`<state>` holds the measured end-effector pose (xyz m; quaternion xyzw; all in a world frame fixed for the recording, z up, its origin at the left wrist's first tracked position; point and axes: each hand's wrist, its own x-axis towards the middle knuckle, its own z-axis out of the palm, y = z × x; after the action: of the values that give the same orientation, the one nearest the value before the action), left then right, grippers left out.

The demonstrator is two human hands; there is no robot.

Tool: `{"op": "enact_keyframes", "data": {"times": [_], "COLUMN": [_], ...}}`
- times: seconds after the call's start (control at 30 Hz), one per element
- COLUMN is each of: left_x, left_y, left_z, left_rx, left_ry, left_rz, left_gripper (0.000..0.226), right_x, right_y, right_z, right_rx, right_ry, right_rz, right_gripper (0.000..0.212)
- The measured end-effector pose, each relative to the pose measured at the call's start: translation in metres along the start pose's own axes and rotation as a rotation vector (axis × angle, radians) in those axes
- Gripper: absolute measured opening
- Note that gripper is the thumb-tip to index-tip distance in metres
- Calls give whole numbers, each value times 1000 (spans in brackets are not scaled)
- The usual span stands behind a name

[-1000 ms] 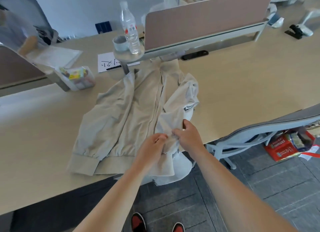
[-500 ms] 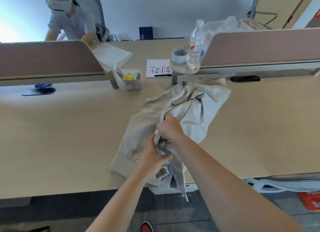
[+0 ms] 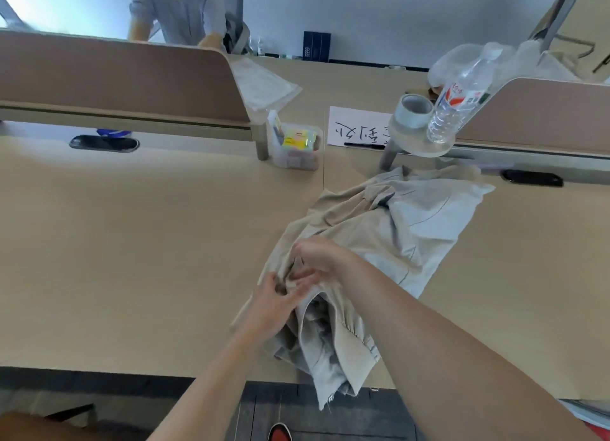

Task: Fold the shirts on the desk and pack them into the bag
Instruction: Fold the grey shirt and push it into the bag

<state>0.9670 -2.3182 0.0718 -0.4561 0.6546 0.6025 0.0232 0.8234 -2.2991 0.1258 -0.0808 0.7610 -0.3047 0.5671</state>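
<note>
Shirt [image 3: 412, 229]: beige, crumpled on desk [image 3: 132, 259], right of centre. Its near end is bunched and hangs over the front edge. Left hand [image 3: 274, 303] has fingers curled into the bunched fabric. Right hand [image 3: 317, 256], touching it, pinches the same fold. Water bottle [image 3: 458, 107] and tape roll [image 3: 414, 110] stand beyond the shirt.

One wide-angle camera, worn on the person's head, hangs over the near edge of the surface [image 3: 132, 259] and faces forward and steeply down across it toward the dividers [image 3: 115, 77] at its far side. It sits close: the left hand [image 3: 274, 305] and right hand [image 3: 317, 256] on the shirt [image 3: 412, 223] fill the lower middle, and the floor [image 3: 379, 421] below the surface's near edge shows at the very bottom of the view.
</note>
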Motion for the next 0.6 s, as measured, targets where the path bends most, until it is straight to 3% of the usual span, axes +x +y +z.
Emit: {"op": "enact_keyframes", "data": {"times": [0.1,0.2,0.33,0.4,0.5,0.6], "left_x": [-1,-5,-8,-8,-10,-14], "left_y": [11,28,39,40,42,36], "left_z": [11,22,31,30,33,47], "left_rx": [122,267,443,420,492,575], "left_ry": [13,69,68,22,47,136], "left_rz": [78,21,-150,-215,-258,-340], "left_gripper": [95,111,117,103,74,94], "right_x": [6,6,12,21,33,41], "right_y": [1,6,11,15,17,18], "right_z": [-17,-31,-55,-67,-83,-94], "right_rx": [-42,-92,-85,-66,-400,-780], "right_ry": [-49,-75,-16,5,92,106], "right_rz": [-48,-63,-117,-151,-363,-544], "right_gripper": [39,31,28,35,42,51]}}
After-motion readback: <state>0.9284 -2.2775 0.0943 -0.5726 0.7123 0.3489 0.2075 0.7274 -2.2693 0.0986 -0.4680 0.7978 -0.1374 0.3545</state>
